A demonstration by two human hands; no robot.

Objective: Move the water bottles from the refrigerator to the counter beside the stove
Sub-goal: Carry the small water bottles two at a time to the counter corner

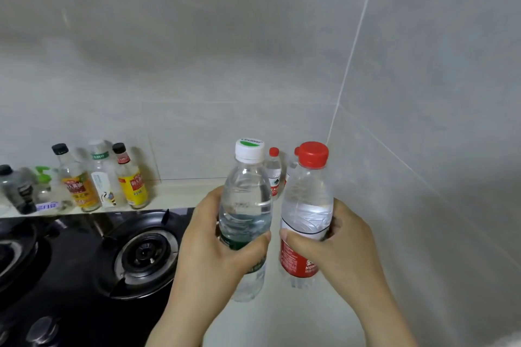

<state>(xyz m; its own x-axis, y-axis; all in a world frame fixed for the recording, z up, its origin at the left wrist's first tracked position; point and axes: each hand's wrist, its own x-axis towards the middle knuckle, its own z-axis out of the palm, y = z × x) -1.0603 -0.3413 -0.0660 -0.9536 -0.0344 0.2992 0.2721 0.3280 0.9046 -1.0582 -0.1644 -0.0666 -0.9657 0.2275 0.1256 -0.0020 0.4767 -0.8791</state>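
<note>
Here, left hand (214, 248) grips white-capped bottle (245, 194), right hand (338, 248) red-capped bottle (307, 200).

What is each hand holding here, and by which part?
The left hand grips the white-capped bottle around the middle of its body. The right hand grips the red-capped bottle around the middle of its body too.
</note>
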